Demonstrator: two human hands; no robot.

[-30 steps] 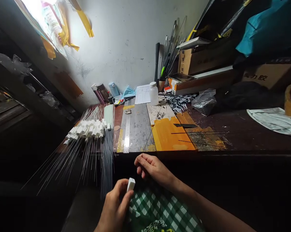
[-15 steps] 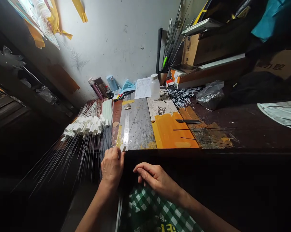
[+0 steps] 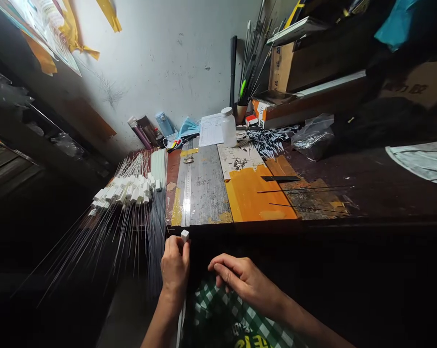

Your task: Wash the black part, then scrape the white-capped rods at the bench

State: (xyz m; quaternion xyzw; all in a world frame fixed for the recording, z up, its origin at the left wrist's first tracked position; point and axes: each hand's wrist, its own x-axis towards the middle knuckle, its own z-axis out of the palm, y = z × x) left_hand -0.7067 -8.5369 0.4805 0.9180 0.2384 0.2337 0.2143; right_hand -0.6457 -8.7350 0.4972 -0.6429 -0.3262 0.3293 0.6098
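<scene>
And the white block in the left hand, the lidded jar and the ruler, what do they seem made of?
White block: matte, perhaps foam or plastic; its faces show no gloss.
Lidded jar: probably translucent plastic, as its body looks cloudy, though frosted glass is possible.
Ruler: likely smooth metal, because it reflects light brightly.

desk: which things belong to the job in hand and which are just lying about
Likely part of the job:
white block in the left hand
piled white blocks
thin rods

Probably just lying about:
blue flask
blue face mask
plastic bag
</scene>
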